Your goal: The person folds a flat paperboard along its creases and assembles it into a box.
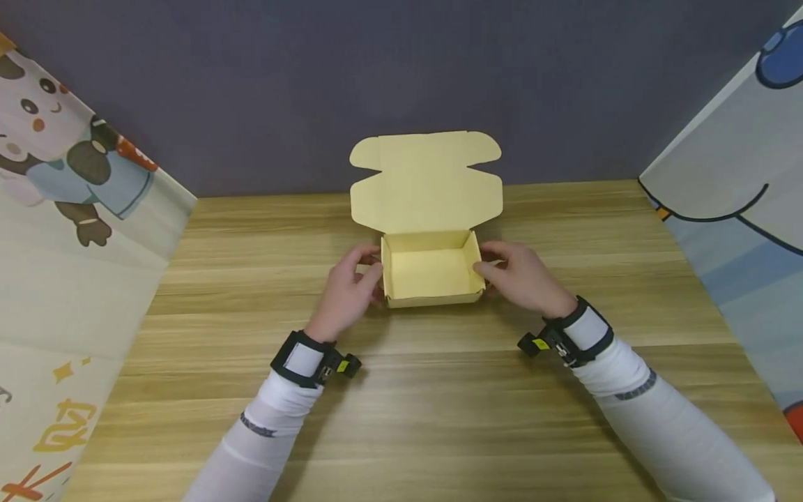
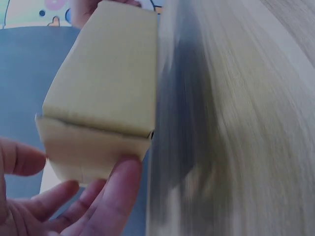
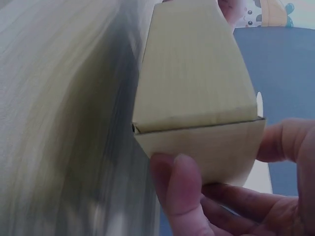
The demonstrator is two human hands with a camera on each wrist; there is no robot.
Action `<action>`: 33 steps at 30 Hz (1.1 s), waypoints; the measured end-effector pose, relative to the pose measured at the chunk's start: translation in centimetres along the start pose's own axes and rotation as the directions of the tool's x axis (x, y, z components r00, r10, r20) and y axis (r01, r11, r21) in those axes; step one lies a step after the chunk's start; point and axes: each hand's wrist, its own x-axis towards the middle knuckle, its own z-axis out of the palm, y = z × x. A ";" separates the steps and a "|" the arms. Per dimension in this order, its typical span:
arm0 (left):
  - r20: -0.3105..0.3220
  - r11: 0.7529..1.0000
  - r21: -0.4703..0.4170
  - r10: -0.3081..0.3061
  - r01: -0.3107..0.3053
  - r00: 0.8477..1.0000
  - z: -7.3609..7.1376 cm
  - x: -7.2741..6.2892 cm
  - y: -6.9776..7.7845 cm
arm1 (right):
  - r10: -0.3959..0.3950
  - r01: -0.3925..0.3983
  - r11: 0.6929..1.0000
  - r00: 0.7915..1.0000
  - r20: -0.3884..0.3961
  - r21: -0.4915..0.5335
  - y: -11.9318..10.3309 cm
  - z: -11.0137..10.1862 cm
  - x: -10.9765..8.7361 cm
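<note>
A small pale-yellow cardboard box (image 1: 431, 272) stands on the wooden table with its lid (image 1: 426, 185) raised at the back. The inside shows bare cardboard. At the box's left end, my left hand (image 1: 347, 288) holds the side wall, its thumb close to the top edge. My right hand (image 1: 523, 280) grips the opposite end, thumb lapping over the rim. In the left wrist view, fingertips (image 2: 125, 169) press the outer side panel (image 2: 88, 150). The right wrist view likewise has fingertips (image 3: 184, 167) against the other end panel (image 3: 211, 150).
The wood-grain table (image 1: 426, 404) reaches back to a dark blue-grey wall (image 1: 401, 77). Cartoon-printed panels flank it, one at the left (image 1: 75, 279) and another at the right (image 1: 721, 181). Both wrists carry strapped-on cameras.
</note>
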 end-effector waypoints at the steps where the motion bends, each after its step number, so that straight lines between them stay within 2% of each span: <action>1: 0.021 1.000 -0.024 -0.016 0.016 1.000 -0.1 0.1 -0.1 | 0.001 -0.001 1.000 1.000 0.005 0.007 0.1 0.1 0.0; 3: 0.054 0.998 -0.048 -0.041 0.044 0.998 -0.3 0.2 -0.4 | 0.001 -0.001 1.000 1.000 0.018 0.022 0.3 0.3 0.1; 6: 0.077 0.996 -0.033 -0.078 0.081 0.994 -0.5 0.4 -0.7 | 0.011 -0.012 0.999 0.999 0.038 0.038 0.5 0.7 0.0; 11: 0.062 0.994 0.037 -0.106 0.104 0.992 -0.6 0.4 -1.1 | 0.011 -0.013 0.999 0.999 0.052 0.036 0.8 1.3 0.0; 17: 0.053 0.990 0.067 -0.130 0.127 0.990 -0.4 0.4 -1.4 | 0.026 -0.029 0.998 0.998 0.061 0.046 1.2 1.6 0.2; 33: 0.051 0.989 0.097 -0.122 0.116 0.991 -0.2 0.3 -2.1 | 0.051 -0.054 0.998 0.996 0.072 0.031 1.8 2.3 0.2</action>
